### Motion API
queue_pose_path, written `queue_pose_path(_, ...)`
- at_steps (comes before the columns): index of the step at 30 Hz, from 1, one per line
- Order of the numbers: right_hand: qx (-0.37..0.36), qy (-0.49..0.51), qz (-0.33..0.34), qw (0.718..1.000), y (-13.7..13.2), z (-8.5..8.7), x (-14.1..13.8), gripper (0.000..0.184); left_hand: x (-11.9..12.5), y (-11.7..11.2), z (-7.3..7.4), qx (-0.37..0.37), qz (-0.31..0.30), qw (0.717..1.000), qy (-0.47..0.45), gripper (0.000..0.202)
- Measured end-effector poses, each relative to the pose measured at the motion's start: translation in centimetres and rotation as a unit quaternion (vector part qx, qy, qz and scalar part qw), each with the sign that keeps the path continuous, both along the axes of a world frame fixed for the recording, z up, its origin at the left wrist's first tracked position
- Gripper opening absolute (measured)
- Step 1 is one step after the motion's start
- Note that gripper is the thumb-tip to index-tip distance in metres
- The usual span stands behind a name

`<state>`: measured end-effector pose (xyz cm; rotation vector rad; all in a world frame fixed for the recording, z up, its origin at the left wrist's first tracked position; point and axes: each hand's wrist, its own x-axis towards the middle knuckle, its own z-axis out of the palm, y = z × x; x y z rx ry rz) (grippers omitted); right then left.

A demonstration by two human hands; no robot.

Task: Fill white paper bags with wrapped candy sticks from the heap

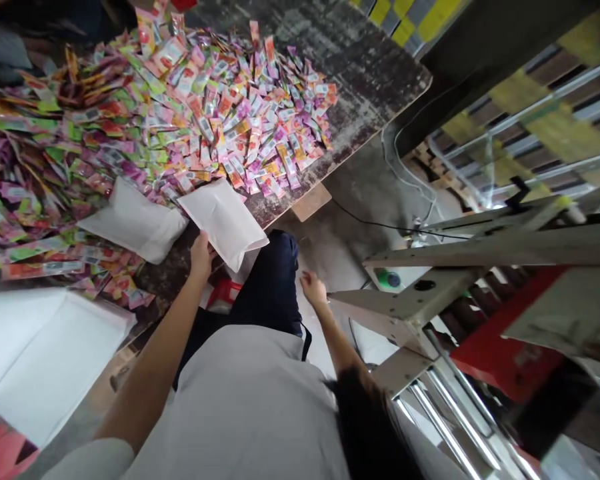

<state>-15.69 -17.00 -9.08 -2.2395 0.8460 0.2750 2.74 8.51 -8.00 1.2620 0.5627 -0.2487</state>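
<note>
My left hand (201, 257) is closed on the near edge of a white pouch (223, 223), which tilts over the table's edge above my lap. A second, plump white pouch (137, 220) lies left of it, on top of a large heap of small colourful sachets (220, 113). My right hand (313, 289) hangs beside my knee, near the machine frame. Its fingers are loosely bent and somewhat apart, with nothing visible in them.
The worn dark table (370, 80) bears the sachet heap. A white box (55, 347) stands at lower left. To my right is a metal machine (420, 293) with rollers and a red part (505, 333). Cables (410, 173) run across the floor there.
</note>
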Motion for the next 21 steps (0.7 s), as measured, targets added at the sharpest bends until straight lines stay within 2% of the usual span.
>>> queue_pose_path(2, 0.03, -0.036, -0.006, 0.999, 0.6, 0.7, 3.0, 0.027, -2.1, -0.1, 0.3, 0.04, -0.023, 0.998, -0.03, 0.048)
queue_pose_path(4, 0.076, -0.075, -0.004, 0.994, 2.2, 1.4, 6.7, 0.044, -4.1, -0.6, 0.5, 0.088, -0.042, 0.993, -0.063, 0.065)
queue_pose_path(5, 0.088, -0.082, -0.002, 0.993, 3.2, 1.7, 8.5, 0.051, -4.8, -0.9, 0.5, 0.113, -0.05, 0.99, -0.073, 0.065)
queue_pose_path(6, 0.09, -0.082, -0.004, 0.993, 4.3, 2.0, 10.1, 0.053, -5.3, -1.1, 0.4, 0.138, -0.056, 0.986, -0.079, 0.059)
queue_pose_path(8, 0.091, -0.071, -0.021, 0.993, 6.0, 2.6, 12.3, 0.042, -5.5, -1.1, 0.4, 0.183, -0.063, 0.978, -0.083, 0.035)
queue_pose_path(11, 0.144, -0.089, -0.034, 0.985, 6.7, 4.0, 13.8, 0.031, -4.2, -0.5, 1.4, 0.202, -0.077, 0.971, -0.099, 0.012)
queue_pose_path(14, 0.183, -0.174, -0.009, 0.968, 5.4, 6.8, 15.2, 0.032, -1.3, -0.4, 4.6, 0.166, -0.101, 0.975, -0.111, 0.009)
queue_pose_path(17, 0.191, -0.266, 0.031, 0.945, 3.7, 10.5, 17.9, 0.032, 2.2, -1.1, 9.5, 0.107, -0.116, 0.982, -0.104, 0.016)
queue_pose_path(19, 0.214, -0.324, 0.066, 0.919, 3.0, 12.8, 19.5, 0.032, 4.0, -1.4, 12.7, 0.085, -0.124, 0.981, -0.124, 0.02)
queue_pose_path(21, 0.233, -0.356, 0.096, 0.9, 2.7, 14.6, 20.2, 0.029, 4.7, -1.5, 15.0, 0.085, -0.151, 0.977, -0.12, 0.021)
